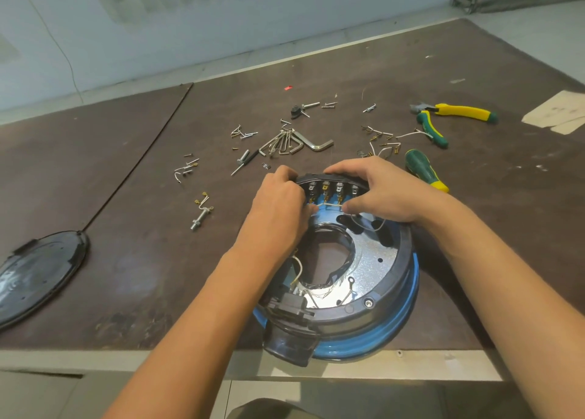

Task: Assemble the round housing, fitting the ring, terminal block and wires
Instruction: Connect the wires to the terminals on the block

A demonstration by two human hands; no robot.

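On the housing (402, 276) rim — left hand (281, 202) pinches wire (329, 204), right hand (391, 194) clasps terminal block (332, 187).

Blue round housing (408, 295) flat on bench; terminal block (332, 188) at far rim, wires (329, 204) seemingly attached

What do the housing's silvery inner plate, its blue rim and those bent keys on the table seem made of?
The inner plate looks like bare metal, perhaps galvanised steel: a speckled, sparkling silver face. The blue rim is glossy with soft highlights, probably plastic, though painted metal is possible. The hex keys look like bright plated steel, mirror-shiny.
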